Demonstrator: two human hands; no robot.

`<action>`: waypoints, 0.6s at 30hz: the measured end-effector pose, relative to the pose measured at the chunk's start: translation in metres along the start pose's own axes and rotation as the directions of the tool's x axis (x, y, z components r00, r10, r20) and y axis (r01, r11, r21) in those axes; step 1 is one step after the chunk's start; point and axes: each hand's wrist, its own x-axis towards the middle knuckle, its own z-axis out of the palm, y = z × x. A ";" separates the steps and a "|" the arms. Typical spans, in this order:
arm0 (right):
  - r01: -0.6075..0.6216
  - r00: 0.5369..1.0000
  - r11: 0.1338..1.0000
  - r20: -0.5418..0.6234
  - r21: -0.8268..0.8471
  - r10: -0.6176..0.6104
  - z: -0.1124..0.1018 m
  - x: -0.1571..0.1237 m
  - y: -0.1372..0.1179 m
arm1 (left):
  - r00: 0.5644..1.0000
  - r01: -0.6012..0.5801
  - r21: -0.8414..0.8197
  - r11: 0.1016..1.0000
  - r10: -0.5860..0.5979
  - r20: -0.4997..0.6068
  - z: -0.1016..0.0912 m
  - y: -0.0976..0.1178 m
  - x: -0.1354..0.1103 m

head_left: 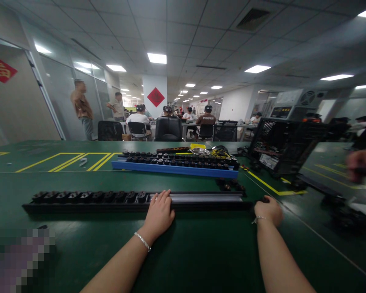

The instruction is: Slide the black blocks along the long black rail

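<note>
Closest to the camera, at the lower left, a pixelated object [21, 260] lies on the green surface [207, 256], its details too coarse to make out. Just beyond its upper end begins the long black rail [88, 208], which runs crosswise in front of the person; a row of round black pieces [98, 197] fills its left part. Behind that stretch, yellow tape lines [68, 162] mark the surface, and farther back a person in a tan top [81, 101] stands by the glass partition. Next along, beyond the black rail, a blue rail [173, 169] lies roughly parallel to it, with more dark round parts behind its front wall. The left hand [160, 209] lies open across the black rail at the end of the row, fingers nearly straight over the channel, thumb apart. To its right the channel shows a bare silvery strip [207, 198], with a few loose black parts [228, 185] just behind. At the rail's right end the right hand [269, 211] is curled, a dark bit showing by its fingers; whether it grips this cannot be told. Farther right stand an opened computer case [270, 148] and a co-worker's blurred hand [364, 162].
</note>
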 end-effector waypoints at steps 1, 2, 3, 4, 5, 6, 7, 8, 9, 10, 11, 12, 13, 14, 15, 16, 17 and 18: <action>-0.015 1.000 1.000 0.002 0.000 0.015 0.000 0.002 0.002 | 1.000 -0.002 -0.001 1.000 0.002 0.004 0.000 0.000 0.000; -0.036 0.999 0.999 0.011 -0.005 0.036 0.001 0.003 0.003 | 1.000 -0.002 -0.002 1.000 0.002 0.009 -0.001 0.000 0.000; -0.059 0.998 0.998 0.024 -0.015 0.059 0.001 0.005 0.005 | 1.000 -0.001 -0.003 1.000 0.001 0.016 -0.001 0.000 0.000; -0.082 0.996 0.996 0.038 -0.030 0.083 0.001 0.006 0.006 | 1.000 0.001 -0.002 1.000 -0.001 0.022 -0.001 -0.001 0.000; -0.098 0.994 0.994 0.052 -0.048 0.101 0.001 0.006 0.006 | 1.000 0.002 -0.002 1.000 -0.002 0.028 -0.002 -0.001 0.000; -0.110 0.992 0.992 0.055 -0.060 0.113 0.000 0.006 0.006 | 0.999 0.003 -0.003 1.000 -0.003 0.032 -0.002 -0.001 0.000; -0.114 0.992 0.991 0.039 -0.064 0.117 -0.001 0.005 0.005 | 0.999 0.004 -0.003 1.000 -0.004 0.034 -0.002 -0.001 0.000; -0.106 0.994 0.993 0.006 -0.055 0.106 -0.003 0.002 0.003 | 0.999 0.004 -0.004 1.000 -0.004 0.035 -0.001 -0.001 0.000; -0.083 0.995 0.996 -0.055 -0.036 0.081 -0.005 -0.001 0.000 | 0.999 0.005 -0.005 1.000 -0.005 0.037 -0.001 -0.001 0.000; -0.036 0.991 0.999 -0.128 -0.012 0.034 -0.007 -0.006 -0.005 | 0.999 0.007 -0.005 1.000 -0.006 0.037 -0.001 -0.002 0.000; 0.037 0.982 0.999 -0.183 0.007 -0.035 -0.008 -0.012 -0.012 | 0.999 0.009 -0.004 1.000 -0.009 0.036 0.000 -0.002 0.000; 0.147 0.966 0.989 -0.217 0.010 -0.141 -0.009 -0.019 -0.019 | 0.999 0.012 -0.003 1.000 -0.012 0.034 0.000 -0.002 0.000; 0.288 0.935 0.958 -0.218 0.007 -0.280 -0.010 -0.028 -0.027 | 0.999 0.014 -0.001 1.000 -0.014 0.033 0.000 -0.001 0.000; 0.423 0.891 0.906 -0.185 0.012 -0.414 -0.009 -0.037 -0.036 | 0.999 0.015 0.000 1.000 -0.015 0.031 0.000 -0.001 0.000; 0.529 0.841 0.849 -0.148 0.023 -0.520 -0.007 -0.048 -0.045 | 0.999 0.015 0.001 1.000 -0.015 0.030 0.000 -0.001 0.000; 0.613 0.788 0.790 -0.107 0.037 -0.606 -0.004 -0.060 -0.053 | 0.999 0.015 0.000 1.000 -0.015 0.029 0.000 -0.001 0.001; 0.686 0.727 0.725 -0.054 0.058 -0.684 0.000 -0.072 -0.061 | 0.999 0.016 -0.002 1.000 -0.016 0.031 0.000 -0.001 0.001; 0.746 0.663 0.661 0.001 0.082 -0.749 0.004 -0.084 -0.067 | 0.999 0.018 -0.005 1.000 -0.018 0.034 0.000 -0.001 0.001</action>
